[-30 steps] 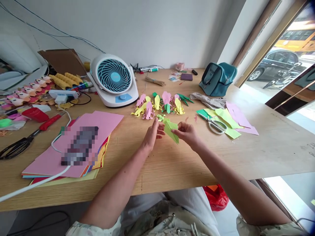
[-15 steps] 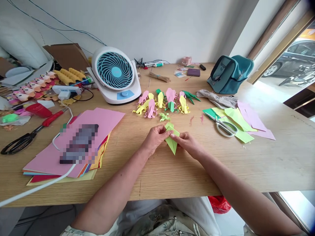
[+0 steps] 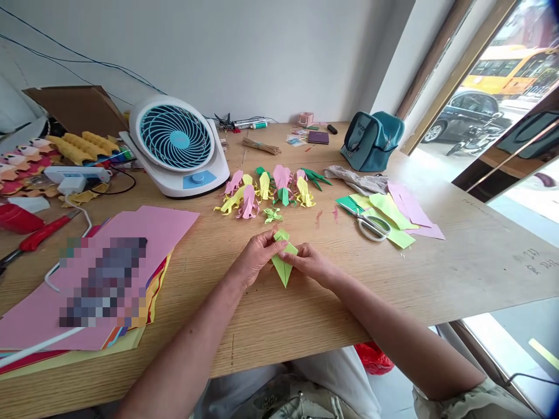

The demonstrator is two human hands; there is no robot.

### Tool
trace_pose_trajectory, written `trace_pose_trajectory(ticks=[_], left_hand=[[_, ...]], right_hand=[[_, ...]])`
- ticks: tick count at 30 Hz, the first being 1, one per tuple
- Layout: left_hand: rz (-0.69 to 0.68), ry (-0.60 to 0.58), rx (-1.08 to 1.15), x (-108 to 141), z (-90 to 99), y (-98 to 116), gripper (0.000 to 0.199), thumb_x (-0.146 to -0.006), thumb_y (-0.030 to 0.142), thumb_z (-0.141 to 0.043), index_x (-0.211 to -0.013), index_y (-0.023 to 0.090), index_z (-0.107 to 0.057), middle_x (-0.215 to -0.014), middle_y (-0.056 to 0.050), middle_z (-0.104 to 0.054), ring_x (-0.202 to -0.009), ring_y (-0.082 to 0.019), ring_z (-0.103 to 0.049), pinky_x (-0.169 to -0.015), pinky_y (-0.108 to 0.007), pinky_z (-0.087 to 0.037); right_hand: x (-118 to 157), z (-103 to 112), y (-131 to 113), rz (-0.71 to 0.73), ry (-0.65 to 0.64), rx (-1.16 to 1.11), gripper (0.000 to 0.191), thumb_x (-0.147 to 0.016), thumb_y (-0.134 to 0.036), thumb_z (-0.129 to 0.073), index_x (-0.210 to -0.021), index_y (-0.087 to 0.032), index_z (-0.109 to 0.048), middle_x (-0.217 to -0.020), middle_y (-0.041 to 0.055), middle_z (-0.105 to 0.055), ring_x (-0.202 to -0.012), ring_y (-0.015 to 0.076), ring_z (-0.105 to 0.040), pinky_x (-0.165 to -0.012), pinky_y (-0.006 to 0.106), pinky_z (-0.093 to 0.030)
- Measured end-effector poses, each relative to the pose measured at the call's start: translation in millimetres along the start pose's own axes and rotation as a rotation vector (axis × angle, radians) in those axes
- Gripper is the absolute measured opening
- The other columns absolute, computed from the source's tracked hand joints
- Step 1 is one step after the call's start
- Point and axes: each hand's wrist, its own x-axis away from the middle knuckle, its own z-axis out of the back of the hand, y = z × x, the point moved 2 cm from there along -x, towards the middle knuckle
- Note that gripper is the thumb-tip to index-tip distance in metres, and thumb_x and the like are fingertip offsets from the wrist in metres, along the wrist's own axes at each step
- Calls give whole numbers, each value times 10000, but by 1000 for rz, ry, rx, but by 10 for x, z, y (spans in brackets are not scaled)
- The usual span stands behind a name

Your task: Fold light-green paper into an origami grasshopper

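Between my two hands is a light green piece of folded paper (image 3: 286,272), creased into a pointed kite-like shape with its tip towards me. My left hand (image 3: 258,256) pinches its left and upper part. On its right edge my right hand (image 3: 311,263) is closed, thumb on the front face; the fingers behind the paper are hidden. Just beyond the hands lies a small light green origami figure (image 3: 273,215). Behind that stands a cluster of pink, yellow and green origami figures (image 3: 247,203).
Scissors (image 3: 371,226) rest on green paper sheets at the right, near a grey cloth (image 3: 356,179) and a teal bag (image 3: 373,142). A white fan (image 3: 177,142) stands at the back left. Stacked coloured paper (image 3: 170,224) with a blurred-out object and white cable lies left.
The camera view has turned to the right, so the table's contents sit further left in the picture. Both hands keep their hold on the green folded paper.
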Motion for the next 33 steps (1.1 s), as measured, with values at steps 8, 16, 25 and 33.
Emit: trace_pose_trajectory(ticks=[8,16,25,33], left_hand=[[-153,56,-176,-22,20,-9,321,-757,401,-729,-658,165,-535,-624,44,-481,-568,-84,-432,-523,-192,-370],[-179,93,-205,-10,9,-25,302,-787,396,-690,-650,169,-545,-594,43,-471,-520,-80,-420,-462,-192,-331],[-205,236,-73,-42,103,-12,360,-777,457,-715,-659,172,-527,-579,46,-512,-529,-84,-464,-503,-201,-362],[-255,284,-49,-53,117,-4,365,-784,454,-714,-662,171,-520,-599,51,-494,-567,-85,-426,-549,-206,-351]], right_hand=[[-48,-8,41,6,-10,-8,668,-736,-781,-585,-535,-145,-547,-479,-48,-374,-499,62,-258,-467,244,-155],[-30,-49,-27,14,-46,-49,656,-725,-771,-609,-640,-125,-689,-507,-13,-521,-491,75,-341,-463,230,-241],[-16,-59,8,36,-158,-117,623,-771,-738,-605,-880,-150,-778,-745,65,-736,-644,136,-556,-653,258,-436],[5,-52,29,15,-172,-140,625,-776,-733,-610,-913,-144,-773,-806,77,-752,-708,140,-620,-686,256,-464]])
